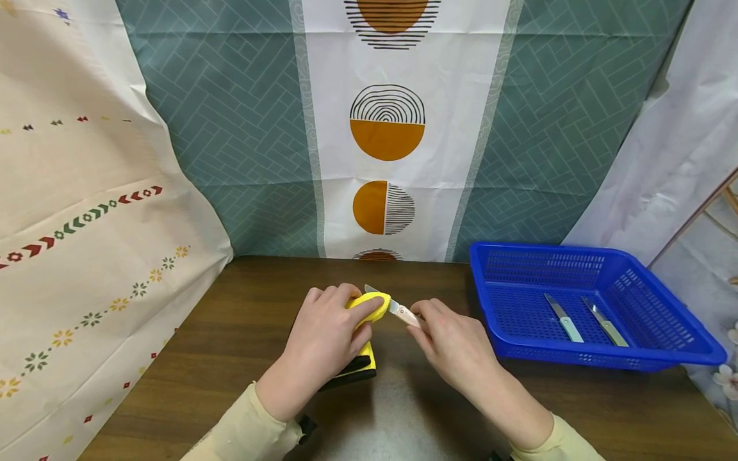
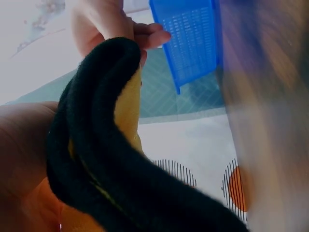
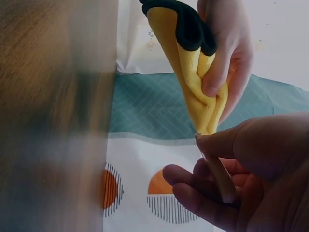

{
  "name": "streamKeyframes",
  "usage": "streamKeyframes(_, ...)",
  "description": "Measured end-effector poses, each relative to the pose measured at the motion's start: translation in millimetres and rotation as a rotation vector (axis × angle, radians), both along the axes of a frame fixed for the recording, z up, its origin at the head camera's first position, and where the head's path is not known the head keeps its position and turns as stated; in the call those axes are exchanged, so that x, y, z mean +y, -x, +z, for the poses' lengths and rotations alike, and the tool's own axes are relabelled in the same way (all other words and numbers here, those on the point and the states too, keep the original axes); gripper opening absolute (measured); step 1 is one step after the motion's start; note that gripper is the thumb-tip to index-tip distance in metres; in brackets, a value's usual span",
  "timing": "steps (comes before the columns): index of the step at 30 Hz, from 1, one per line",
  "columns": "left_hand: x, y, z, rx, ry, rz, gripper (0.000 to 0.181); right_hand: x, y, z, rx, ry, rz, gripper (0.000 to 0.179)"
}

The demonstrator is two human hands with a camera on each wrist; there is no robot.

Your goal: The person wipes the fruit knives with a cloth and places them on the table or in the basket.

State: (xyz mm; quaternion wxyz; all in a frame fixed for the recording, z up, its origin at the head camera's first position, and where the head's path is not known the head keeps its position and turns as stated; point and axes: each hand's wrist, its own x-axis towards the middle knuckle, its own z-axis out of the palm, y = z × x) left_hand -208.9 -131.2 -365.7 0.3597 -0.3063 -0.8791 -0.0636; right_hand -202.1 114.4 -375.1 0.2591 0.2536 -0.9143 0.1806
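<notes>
My left hand point(image 1: 328, 333) grips a folded yellow cloth point(image 1: 375, 307) with black edging, fingers on top and thumb beneath. In the right wrist view the cloth point(image 3: 193, 82) hangs in folds from that hand. My right hand point(image 1: 455, 342) holds a small knife point(image 1: 406, 315) by its pale pinkish handle. The cloth wraps over the middle of the blade, and the tip sticks out beyond it. In the right wrist view the handle point(image 3: 221, 179) lies between thumb and fingers. The black border point(image 2: 111, 121) of the cloth fills much of the left wrist view.
A blue plastic basket point(image 1: 501, 349) stands on the right of the brown wooden table point(image 1: 230, 307). Inside lie a knife with a light mint handle point(image 1: 571, 329) and one with an olive handle point(image 1: 613, 333). Patterned fabric point(image 1: 242, 128) hangs behind the table.
</notes>
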Motion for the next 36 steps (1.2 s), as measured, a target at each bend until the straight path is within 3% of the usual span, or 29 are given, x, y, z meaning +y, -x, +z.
streamKeyframes(19, 7.5, -3.7, -2.4, 0.015, 0.033, -0.026, 0.036, -1.4, 1.1, 0.0, -0.008, -0.022, 0.023, 0.026)
streamKeyframes(36, -2.4, 1.4, -1.1, 0.034, 0.032, 0.026, 0.035, -1.0, -0.1, -0.7, 0.026, -0.022, 0.036, 0.026)
